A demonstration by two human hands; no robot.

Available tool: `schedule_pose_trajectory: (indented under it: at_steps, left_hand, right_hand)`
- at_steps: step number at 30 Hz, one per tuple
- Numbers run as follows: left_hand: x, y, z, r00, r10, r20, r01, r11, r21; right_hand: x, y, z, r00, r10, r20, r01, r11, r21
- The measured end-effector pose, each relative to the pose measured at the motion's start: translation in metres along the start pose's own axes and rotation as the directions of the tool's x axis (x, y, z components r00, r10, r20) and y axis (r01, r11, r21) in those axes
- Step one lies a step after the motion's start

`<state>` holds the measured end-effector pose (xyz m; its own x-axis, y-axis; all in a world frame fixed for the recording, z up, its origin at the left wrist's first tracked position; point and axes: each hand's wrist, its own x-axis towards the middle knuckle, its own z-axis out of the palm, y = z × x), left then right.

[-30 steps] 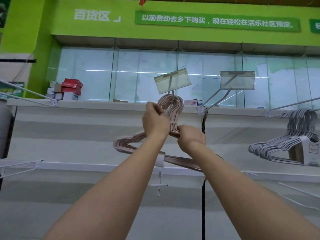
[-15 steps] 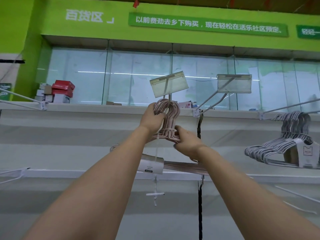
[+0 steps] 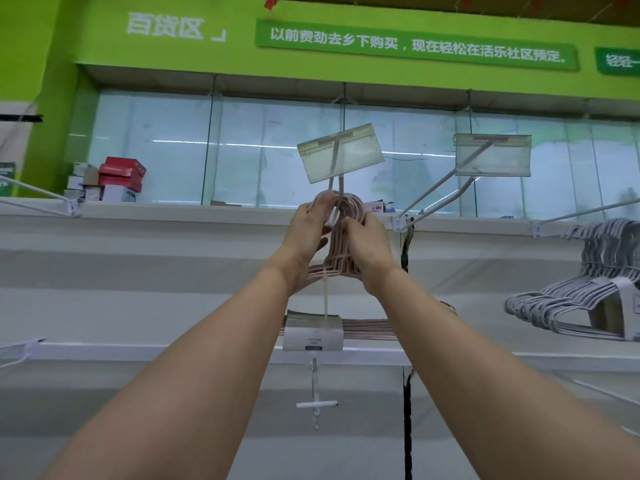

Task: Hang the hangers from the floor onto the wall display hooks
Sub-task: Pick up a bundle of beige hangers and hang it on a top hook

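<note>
Bundle of thin pink wire hangers (image 3: 349,216), up at the white metal display hook (image 3: 337,202)

Their curved tops are bunched around the hook's prongs under a clear plastic tag holder (image 3: 341,152); a white paper band (image 3: 313,336) wraps the bottom bars, hanging roughly level.

arms: two, bare to frame edge | sleeves: none seen | left hand (image 3: 309,233), right hand (image 3: 367,244): bare, ungloved
</note>
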<state>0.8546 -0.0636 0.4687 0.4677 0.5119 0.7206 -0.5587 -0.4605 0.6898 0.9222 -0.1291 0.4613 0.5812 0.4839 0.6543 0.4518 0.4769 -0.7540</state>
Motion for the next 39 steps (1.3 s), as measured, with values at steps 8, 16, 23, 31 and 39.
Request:
schedule_pose_trajectory:
  at_steps: [8,16,23,31,39]
  left_hand:
    - [0.013,-0.014,-0.001,0.989,0.11,-0.1,-0.092,0.98,0.174]
    - [0.023,-0.017,0.011,0.982,0.112,-0.152,-0.084,0.98,0.183]
    - [0.037,-0.014,0.009,0.977,0.143,-0.161,-0.076,0.928,0.366]
    - [0.022,0.002,0.012,0.954,0.299,0.007,-0.244,0.765,0.596]
    - [0.03,0.008,0.011,0.917,0.382,0.119,-0.322,0.528,0.786]
  right_hand:
    - [0.01,0.004,0.001,0.995,-0.099,0.021,0.101,0.975,-0.197]
    - [0.022,0.01,-0.005,0.985,0.154,0.08,-0.163,0.979,0.122]
    - [0.038,0.017,-0.002,0.989,0.145,0.009,-0.145,0.984,0.1]
    - [0.038,0.024,-0.006,0.994,0.09,0.065,-0.096,0.991,0.092]
    - [0.039,0.032,-0.003,0.999,0.0,0.035,0.0,1.0,0.0]
